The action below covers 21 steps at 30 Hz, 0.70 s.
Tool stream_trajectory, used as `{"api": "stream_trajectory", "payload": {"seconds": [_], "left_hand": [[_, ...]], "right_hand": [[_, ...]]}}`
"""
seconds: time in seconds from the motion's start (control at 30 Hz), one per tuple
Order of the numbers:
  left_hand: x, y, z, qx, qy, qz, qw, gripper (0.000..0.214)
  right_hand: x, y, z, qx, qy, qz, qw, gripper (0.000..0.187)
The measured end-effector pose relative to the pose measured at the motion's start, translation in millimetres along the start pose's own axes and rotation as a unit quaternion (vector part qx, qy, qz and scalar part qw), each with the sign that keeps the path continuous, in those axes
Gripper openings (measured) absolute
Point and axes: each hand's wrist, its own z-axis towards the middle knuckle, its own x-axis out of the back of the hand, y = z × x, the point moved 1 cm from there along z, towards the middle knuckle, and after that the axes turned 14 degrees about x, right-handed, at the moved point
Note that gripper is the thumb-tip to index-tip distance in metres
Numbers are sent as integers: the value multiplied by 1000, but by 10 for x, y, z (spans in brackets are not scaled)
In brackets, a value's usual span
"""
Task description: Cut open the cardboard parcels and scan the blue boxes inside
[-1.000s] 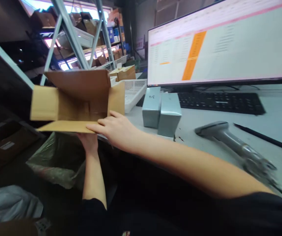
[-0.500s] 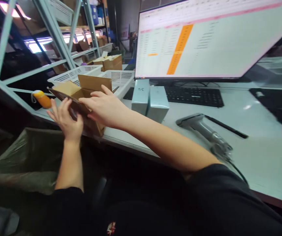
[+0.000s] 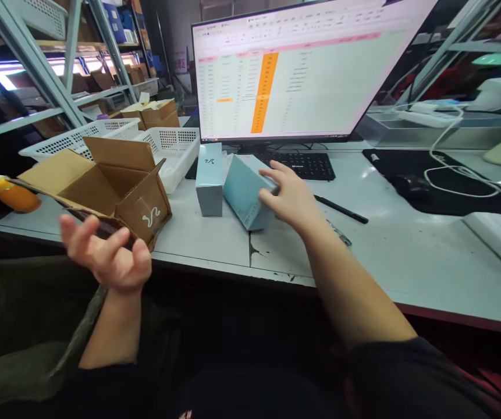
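The right hand (image 3: 291,198) holds the tilted box (image 3: 245,192) by its right end, thumb and fingers set apart around it; whether the low corner rests on the desk (image 3: 206,247) cannot be told. The left hand (image 3: 108,256) holds nothing: palm up, fingers spread, blurred, in front of the carton (image 3: 119,192); contact cannot be told.

Just left of the tilted box, the upright box (image 3: 209,177) stands on the desk. The carton sits farther left with its flaps spread. As far as can be judged, opening the carton is done; both boxes are outside it, and the flaps are not folded shut. Its floor is partly hidden.

The desk's front edge runs close to the carton's near corner, and a lined bin (image 3: 14,326) lies below. White desktop shows between carton and upright box. Behind, the baskets (image 3: 180,157), monitor (image 3: 294,81) and keyboard (image 3: 309,166) bound the space; rightward, past a thin black stick (image 3: 341,208), bare desktop is wider.
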Motion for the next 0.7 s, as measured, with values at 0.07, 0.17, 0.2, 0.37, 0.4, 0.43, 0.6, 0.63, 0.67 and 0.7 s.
{"api": "stream_trajectory", "payload": {"seconds": [0.07,0.17,0.2,0.37,0.4,0.43,0.6,0.63,0.67,0.7], "left_hand": [[-231,88,-270,105,-57,-81,990,35],[-645,260,-695,322,-267,-218,882,65],[-774,327,-812,389,-335,-264,816,79],[-1119,581,-997,541,-458,-422,565,93],[-1121,599,-969,531,-453,-434,569,86],[-1103,608,-934,511,-446,-444,586,80],[-886,614,-813,379,-391,-418,727,111],[-849,617,-809,362,-379,-403,750,119],[-820,619,-808,348,-370,-388,769,124],[-798,619,-805,340,-361,-374,784,126]], "right_hand": [[234,84,-249,-39,81,67,994,53],[451,148,-685,-98,179,188,961,51],[472,155,-823,-105,200,231,946,51],[367,209,-1285,-16,185,364,913,50],[337,238,-1332,2,159,359,920,53],[308,271,-1366,14,133,348,928,57],[100,352,-1368,82,50,310,946,66],[36,347,-1351,94,46,307,946,64],[-30,341,-1334,104,48,303,946,63],[-95,337,-1320,114,54,300,945,62]]}}
